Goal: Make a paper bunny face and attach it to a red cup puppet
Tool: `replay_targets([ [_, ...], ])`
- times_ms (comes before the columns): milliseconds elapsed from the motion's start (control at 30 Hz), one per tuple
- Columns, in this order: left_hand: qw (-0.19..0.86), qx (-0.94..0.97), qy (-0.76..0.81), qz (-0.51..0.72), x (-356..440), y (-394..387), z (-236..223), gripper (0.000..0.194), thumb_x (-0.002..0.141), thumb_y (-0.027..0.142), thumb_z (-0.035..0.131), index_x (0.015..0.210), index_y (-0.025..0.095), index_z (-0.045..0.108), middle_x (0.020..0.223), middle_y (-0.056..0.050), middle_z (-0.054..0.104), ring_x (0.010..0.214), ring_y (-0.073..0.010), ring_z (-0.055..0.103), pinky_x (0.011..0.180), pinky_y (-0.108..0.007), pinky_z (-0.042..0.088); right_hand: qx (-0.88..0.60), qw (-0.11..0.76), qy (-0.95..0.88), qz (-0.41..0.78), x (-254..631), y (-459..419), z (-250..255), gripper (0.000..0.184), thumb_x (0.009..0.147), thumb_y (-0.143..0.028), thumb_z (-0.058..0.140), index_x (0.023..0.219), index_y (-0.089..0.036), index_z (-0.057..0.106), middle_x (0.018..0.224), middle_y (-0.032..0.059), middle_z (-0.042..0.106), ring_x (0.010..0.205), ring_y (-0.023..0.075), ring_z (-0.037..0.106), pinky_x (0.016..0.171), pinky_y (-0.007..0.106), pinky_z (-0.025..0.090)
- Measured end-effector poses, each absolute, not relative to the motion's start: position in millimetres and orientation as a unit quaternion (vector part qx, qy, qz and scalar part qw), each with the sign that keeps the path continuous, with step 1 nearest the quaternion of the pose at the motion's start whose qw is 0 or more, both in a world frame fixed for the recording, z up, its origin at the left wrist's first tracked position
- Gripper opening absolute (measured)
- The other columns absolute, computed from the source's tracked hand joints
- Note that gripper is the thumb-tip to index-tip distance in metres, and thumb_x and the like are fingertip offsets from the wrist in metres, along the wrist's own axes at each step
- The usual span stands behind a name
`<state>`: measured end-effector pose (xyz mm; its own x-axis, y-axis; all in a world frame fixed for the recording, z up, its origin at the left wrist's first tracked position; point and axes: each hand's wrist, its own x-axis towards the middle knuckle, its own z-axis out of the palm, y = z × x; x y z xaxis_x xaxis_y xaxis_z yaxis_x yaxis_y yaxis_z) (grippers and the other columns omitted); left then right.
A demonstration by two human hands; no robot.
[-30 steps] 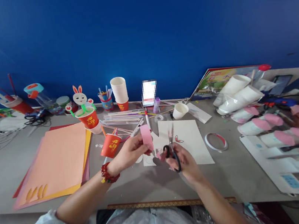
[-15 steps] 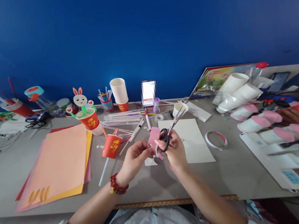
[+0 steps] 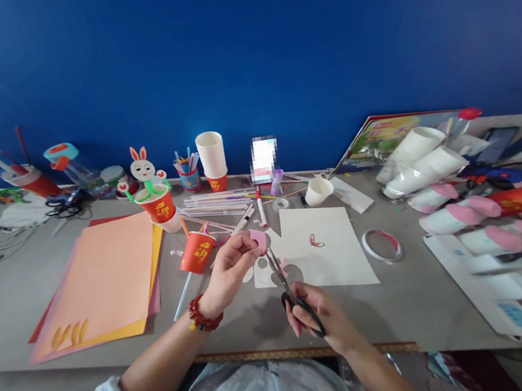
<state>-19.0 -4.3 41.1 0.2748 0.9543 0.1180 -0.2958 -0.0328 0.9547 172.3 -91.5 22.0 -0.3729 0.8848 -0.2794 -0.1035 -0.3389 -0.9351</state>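
Pink paper point(image 3: 259, 241) in the left hand point(image 3: 228, 265), black-handled scissors point(image 3: 282, 277) in the right hand point(image 3: 326, 315), blades point(image 3: 272, 260) at the paper's edge

The scissors point(image 3: 283, 280) have shiny metal blades and smooth plastic-looking handles; pink paper point(image 3: 259, 240), matt; counter point(image 3: 400, 305), smooth, dull; beaded bracelet point(image 3: 204, 315), glossy.

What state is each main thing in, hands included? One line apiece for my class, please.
left hand: closed, pinching the pink paper
pink paper: held up
right hand: closed around the handles of the scissors
scissors: held, blade opening unclear
rabbit cup: upright
red cup with straws: tilted
tall cup stack: upright
white sheet: flat, drawn on
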Motion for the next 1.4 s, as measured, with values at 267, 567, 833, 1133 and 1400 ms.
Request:
replay_targets([
  [267, 0.639, 0.496, 0.312, 0.498, -14.0, -9.4, 41.8, 0.017, 0.087, 0.028, 0.069, 0.08, 0.017, 0.059, 0.077, 0.001, 0.061, 0.074, -0.0116, 0.059, 0.072, -0.024, 0.044, -0.41, 0.38, -0.453, 0.695, 164.4, -79.5, 18.0, 0.053, 0.076, -0.067, 0.071, 0.079, -0.021, 0.045, 0.053, -0.0041, 0.055, 0.043, 0.0068, 0.039, 0.042, 0.021, 0.024],
  [567, 0.642, 0.504, 0.316, 0.485, -13.3, -10.3, 37.1, 0.017, 0.089, 0.03, 0.068, 0.081, 0.017, 0.059, 0.08, -0.002, 0.064, 0.078, -0.0138, 0.06, 0.073, -0.025, 0.044, -0.428, 0.387, -0.438, 0.689, 163.9, -78.3, 21.0, 0.053, 0.073, -0.064, 0.075, 0.076, -0.021, 0.044, 0.055, -0.0064, 0.053, 0.044, 0.0069, 0.044, 0.046, 0.022, 0.031],
  [833, 0.65, 0.502, 0.304, 0.482, -13.1, -11.2, 39.4, 0.016, 0.09, 0.029, 0.067, 0.081, 0.018, 0.059, 0.079, -0.001, 0.064, 0.069, -0.0112, 0.055, 0.079, -0.027, 0.046, -0.426, 0.392, -0.434, 0.69, 164.8, -77.7, 18.7, 0.049, 0.073, -0.059, 0.076, 0.076, -0.021, 0.044, 0.054, -0.0074, 0.053, 0.043, 0.0067, 0.044, 0.047, 0.022, 0.033],
  [1133, 0.653, 0.498, 0.302, 0.484, -12.9, -12.2, 40.6, 0.017, 0.089, 0.029, 0.067, 0.081, 0.018, 0.058, 0.08, -0.001, 0.064, 0.071, -0.0115, 0.056, 0.08, -0.028, 0.046, -0.432, 0.392, -0.437, 0.685, 165.3, -77.7, 17.6, 0.048, 0.074, -0.058, 0.076, 0.075, -0.021, 0.045, 0.054, -0.0082, 0.051, 0.043, 0.0068, 0.044, 0.046, 0.022, 0.031],
  [1400, 0.667, 0.492, 0.291, 0.477, -13.7, -10.7, 43.1, 0.017, 0.088, 0.03, 0.069, 0.081, 0.017, 0.06, 0.079, -0.002, 0.063, 0.075, -0.0134, 0.058, 0.08, -0.029, 0.047, -0.441, 0.382, -0.436, 0.685, 166.7, -75.8, 22.1, 0.053, 0.068, -0.064, 0.077, 0.073, -0.022, 0.046, 0.052, -0.0079, 0.051, 0.043, 0.0072, 0.043, 0.046, 0.022, 0.033],
])
